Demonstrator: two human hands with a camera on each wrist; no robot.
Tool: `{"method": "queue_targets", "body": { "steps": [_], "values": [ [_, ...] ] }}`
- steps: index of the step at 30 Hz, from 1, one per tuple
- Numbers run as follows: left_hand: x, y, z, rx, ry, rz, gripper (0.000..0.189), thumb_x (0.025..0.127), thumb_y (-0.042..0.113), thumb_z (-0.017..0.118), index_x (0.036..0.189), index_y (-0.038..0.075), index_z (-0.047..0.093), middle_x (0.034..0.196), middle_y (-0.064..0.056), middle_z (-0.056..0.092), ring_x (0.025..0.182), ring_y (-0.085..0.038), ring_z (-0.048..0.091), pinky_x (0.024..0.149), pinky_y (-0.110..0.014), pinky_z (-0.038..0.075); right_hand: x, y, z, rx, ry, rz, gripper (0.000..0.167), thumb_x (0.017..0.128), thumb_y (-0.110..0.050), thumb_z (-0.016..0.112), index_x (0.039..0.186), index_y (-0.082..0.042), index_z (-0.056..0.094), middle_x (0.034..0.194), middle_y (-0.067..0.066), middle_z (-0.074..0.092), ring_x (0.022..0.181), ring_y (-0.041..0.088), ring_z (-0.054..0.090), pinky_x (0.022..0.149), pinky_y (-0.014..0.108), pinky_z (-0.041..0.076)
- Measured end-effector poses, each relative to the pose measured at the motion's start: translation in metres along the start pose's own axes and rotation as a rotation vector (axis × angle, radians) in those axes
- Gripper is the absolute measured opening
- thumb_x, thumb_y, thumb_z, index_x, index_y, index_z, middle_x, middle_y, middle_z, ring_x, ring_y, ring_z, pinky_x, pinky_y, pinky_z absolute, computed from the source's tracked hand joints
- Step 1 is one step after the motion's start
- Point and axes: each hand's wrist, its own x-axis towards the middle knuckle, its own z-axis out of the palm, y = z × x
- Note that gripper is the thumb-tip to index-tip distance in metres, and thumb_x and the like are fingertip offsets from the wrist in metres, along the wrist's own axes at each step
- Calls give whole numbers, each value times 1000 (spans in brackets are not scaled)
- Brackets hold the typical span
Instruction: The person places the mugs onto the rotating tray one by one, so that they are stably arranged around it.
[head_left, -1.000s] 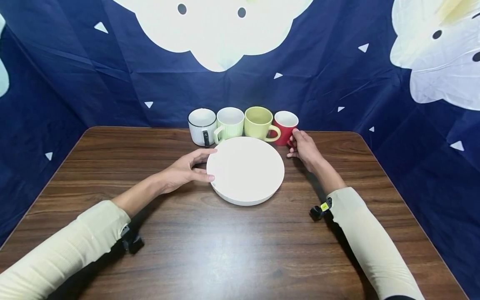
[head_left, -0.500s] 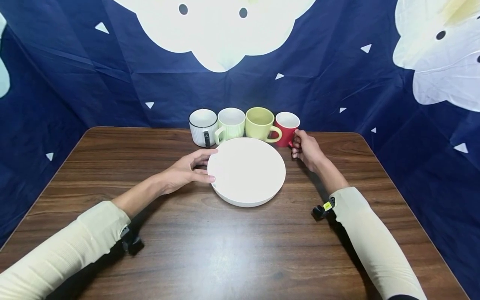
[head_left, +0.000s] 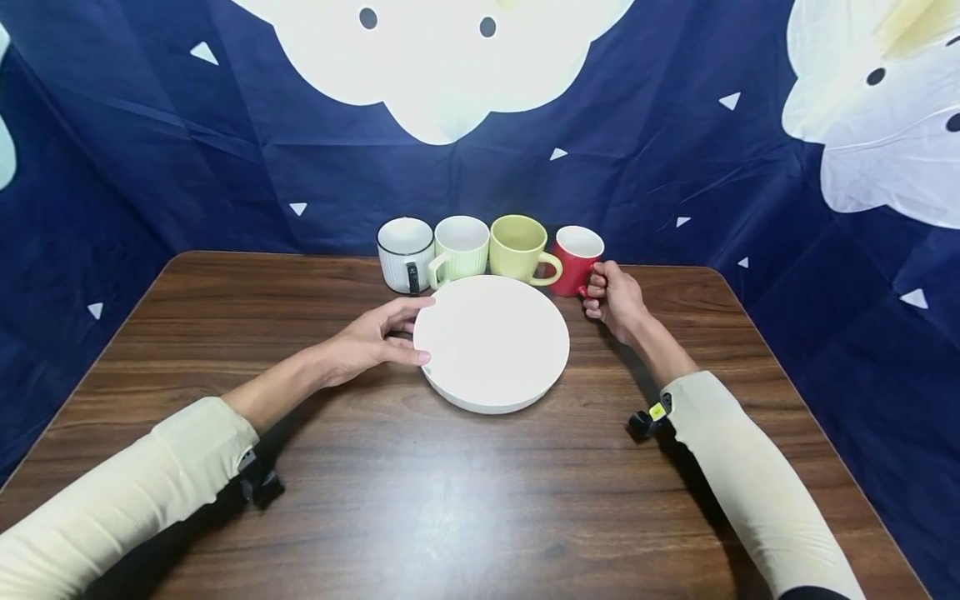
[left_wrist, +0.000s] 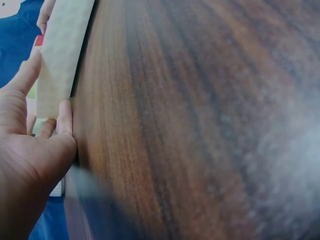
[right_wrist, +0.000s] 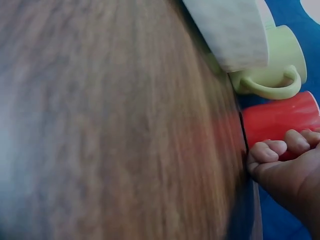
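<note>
In the head view a thick, round white tray (head_left: 491, 346) sits mid-table. My left hand (head_left: 367, 337) holds its left edge, the thumb on the near side and the forefinger on the far side; in the left wrist view the hand (left_wrist: 35, 130) spans the tray's side wall (left_wrist: 65, 55). My right hand (head_left: 618, 300) grips the handle of a red mug (head_left: 572, 265), white inside, at the right end of a row of mugs. The right wrist view has that hand's curled fingers (right_wrist: 297, 142) against the red mug (right_wrist: 280, 117), hiding most of the handle.
Left of the red mug stand a yellow-green mug (head_left: 517, 247), a ribbed pale green mug (head_left: 462, 247) and a white mug (head_left: 405, 254) with black rim and handle. The wooden table (head_left: 450, 500) ends just behind them at a blue cloth backdrop (head_left: 360, 167).
My right fingers have curled further round the red mug's handle. The mug has shifted slightly right and nearer, away from the yellow-green mug. My left hand and the tray stay put.
</note>
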Motion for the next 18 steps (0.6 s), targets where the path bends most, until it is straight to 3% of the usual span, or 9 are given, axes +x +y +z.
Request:
{"method": "queue_targets", "body": {
  "steps": [7,18],
  "values": [
    [0,2,-2,14,-4,-4,101,91,-4,88,176,17,38,170,-15,50,132,-25,63,102,-23,61,-4,2,-4,54,46,-5,50,117,-27,33,67,-22,34,62,-11,36,59,10,31,58,23,18],
    [-2,2,-1,0,-18,-4,101,92,-4,88,176,16,36,174,-15,47,131,-23,68,104,-24,62,-16,3,-2,28,57,-9,50,116,-29,36,67,-23,34,62,-10,35,59,11,30,59,26,17]
  ]
}}
